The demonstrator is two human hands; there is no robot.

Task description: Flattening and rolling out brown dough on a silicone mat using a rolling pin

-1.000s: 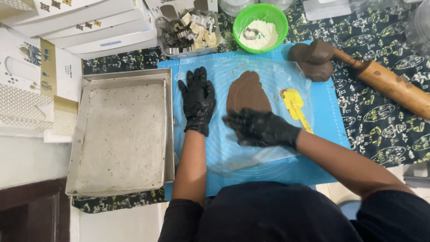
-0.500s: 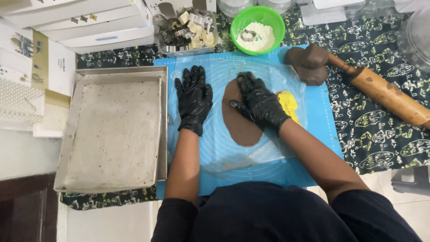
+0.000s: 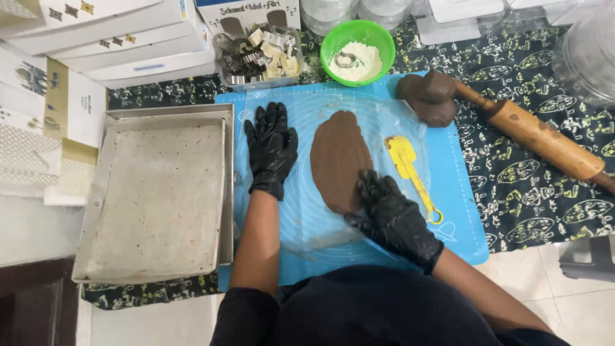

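A flat oval of brown dough (image 3: 339, 157) lies under a clear plastic sheet (image 3: 384, 122) on a blue silicone mat (image 3: 455, 211). My left hand (image 3: 272, 148), in a black glove, rests flat with fingers spread on the mat, left of the dough. My right hand (image 3: 391, 214), also gloved, presses on the near right end of the dough over the plastic. A yellow cutter (image 3: 410, 168) lies just right of the dough. A lump of brown dough (image 3: 429, 96) sits at the mat's far right corner, against a wooden rolling pin (image 3: 541, 138).
A metal baking tray (image 3: 157, 192) lined with paper lies left of the mat. A green bowl (image 3: 357, 43) of flour, a clear tub of metal cutters (image 3: 256, 54) and white boxes (image 3: 109, 35) stand at the back. A patterned dark cloth (image 3: 532, 192) covers the table.
My right hand slid from the middle of the dough back toward me, to its near right end. The left hand stayed flat on the mat.
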